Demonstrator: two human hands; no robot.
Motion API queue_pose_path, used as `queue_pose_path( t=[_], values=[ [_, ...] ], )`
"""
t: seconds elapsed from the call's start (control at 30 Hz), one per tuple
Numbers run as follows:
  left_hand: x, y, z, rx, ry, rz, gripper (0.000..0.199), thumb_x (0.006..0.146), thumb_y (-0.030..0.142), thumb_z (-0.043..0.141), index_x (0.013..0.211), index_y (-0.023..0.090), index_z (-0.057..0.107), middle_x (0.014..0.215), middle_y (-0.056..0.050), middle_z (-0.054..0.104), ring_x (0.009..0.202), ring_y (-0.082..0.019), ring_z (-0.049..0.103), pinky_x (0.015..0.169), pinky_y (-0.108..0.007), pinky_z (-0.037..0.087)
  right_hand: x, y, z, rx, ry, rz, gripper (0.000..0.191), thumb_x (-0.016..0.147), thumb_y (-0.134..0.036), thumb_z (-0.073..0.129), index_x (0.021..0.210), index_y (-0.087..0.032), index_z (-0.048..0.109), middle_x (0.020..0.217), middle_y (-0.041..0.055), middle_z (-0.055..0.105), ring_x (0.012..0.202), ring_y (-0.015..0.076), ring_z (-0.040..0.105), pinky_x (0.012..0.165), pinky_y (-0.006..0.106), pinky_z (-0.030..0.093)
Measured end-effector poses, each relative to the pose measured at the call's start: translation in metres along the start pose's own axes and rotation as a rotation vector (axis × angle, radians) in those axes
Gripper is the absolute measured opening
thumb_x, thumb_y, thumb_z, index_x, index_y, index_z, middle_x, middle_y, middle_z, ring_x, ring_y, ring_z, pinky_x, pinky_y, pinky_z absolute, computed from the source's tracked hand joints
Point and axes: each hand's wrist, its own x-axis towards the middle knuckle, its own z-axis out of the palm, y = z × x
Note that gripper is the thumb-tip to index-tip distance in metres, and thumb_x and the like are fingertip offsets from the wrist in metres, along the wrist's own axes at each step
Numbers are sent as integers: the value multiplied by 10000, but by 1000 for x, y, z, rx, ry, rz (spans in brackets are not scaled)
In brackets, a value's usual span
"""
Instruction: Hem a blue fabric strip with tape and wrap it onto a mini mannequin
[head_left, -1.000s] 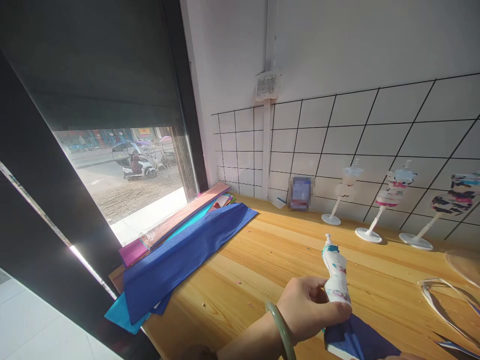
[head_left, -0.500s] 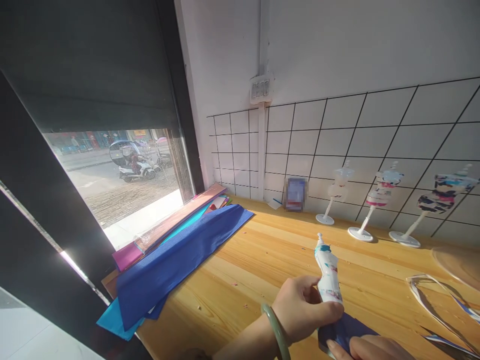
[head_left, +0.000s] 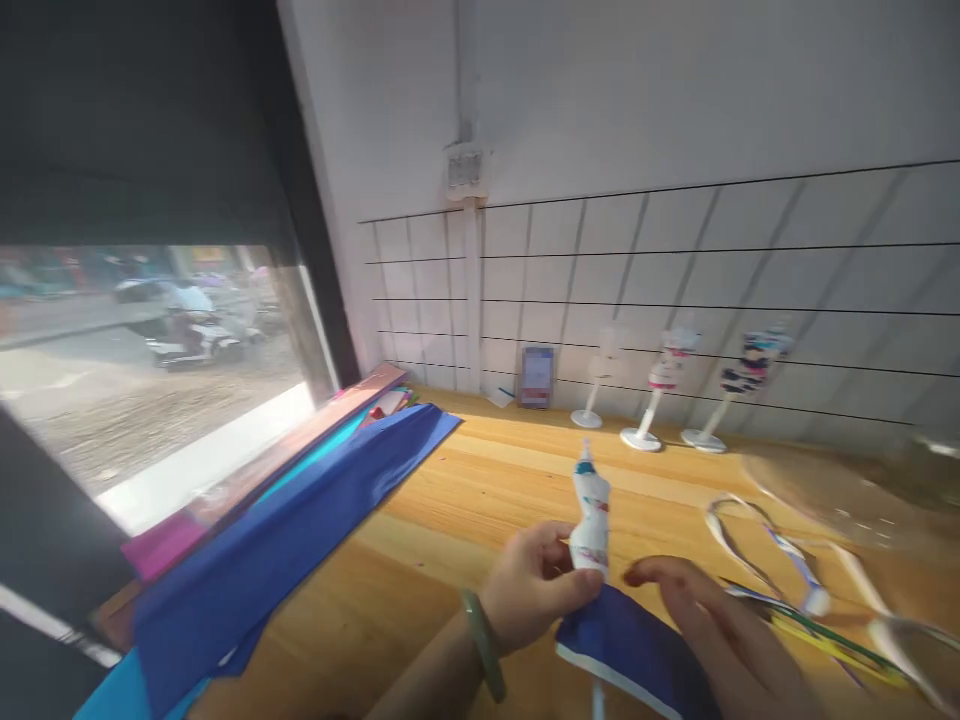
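**Left Hand on Mannequin, Right Hand Apart**

At far left, a window (head_left: 67, 430) looks onto a street with a parked scooter (head_left: 193, 335), blurred. Below it, long blue sheets (head_left: 292, 550) lie on the left end of the table (head_left: 450, 505), with a magenta sheet (head_left: 163, 543) at their outer side.

Left of centre, a green bracelet (head_left: 482, 645) encircles the left wrist. The left hand (head_left: 536, 590) is clamped on the lower part of a small white mannequin (head_left: 592, 510), held upright above the table near its front. The thumb crosses the mannequin's base. A blue piece (head_left: 622, 645) with a white lower edge spreads from that base toward the right.

Behind, against the wall, stand a framed card (head_left: 536, 378), a pale mannequin (head_left: 608, 352), a pink-banded mannequin (head_left: 670, 368) and a black-patterned mannequin (head_left: 752, 362).

The right hand (head_left: 720, 620) is apart from the left, fingers bent. It overlaps the blue piece; whether it grips cannot be told.

At far right lie white strips (head_left: 806, 575), a yellow strip (head_left: 832, 642) and a clear round object (head_left: 810, 490).
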Motion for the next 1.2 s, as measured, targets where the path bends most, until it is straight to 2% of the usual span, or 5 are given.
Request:
queue_pose_path(
  t=[0.1,0.2,0.33,0.63,1.2],
  values=[
    [1,-1,-1,-21,-41,-8,507,600,438,742,953,115,576,692,1,566,658,-118,520,643,-247,384,5,-15,-3,169,-265,189,391,893,-446,354,671,-197,559,653,-11,583,653,161,574,568,221,459],
    [4,-2,-4,-21,-77,-33,484,674,374,706,1062,140,536,768,-20,613,710,-138,548,690,-275,409,10,-23,0,336,-313,282,375,868,-459,415,665,-171,542,637,-19,521,629,134,492,578,221,402],
    [4,-1,-5,29,-70,-38,564,689,353,698,1172,168,475,824,-38,652,791,-182,581,771,-332,427,8,-20,4,454,-318,314,273,783,-417,574,698,-159,542,633,-30,494,623,119,454,585,219,372],
    [-1,10,3,-26,-213,-55,427,737,314,664,1139,201,578,1069,-91,653,1008,-233,565,918,-369,397,9,-19,6,530,-293,392,149,736,-278,644,692,-154,575,645,-32,527,629,112,465,588,215,367],
    [-4,10,-4,-87,-292,-39,520,745,250,653,1239,225,494,1160,-102,587,1089,-267,503,946,-409,364,9,-25,-5,489,-270,306,63,760,-232,607,758,-169,607,732,-12,614,699,125,528,644,221,403]
  ],
)
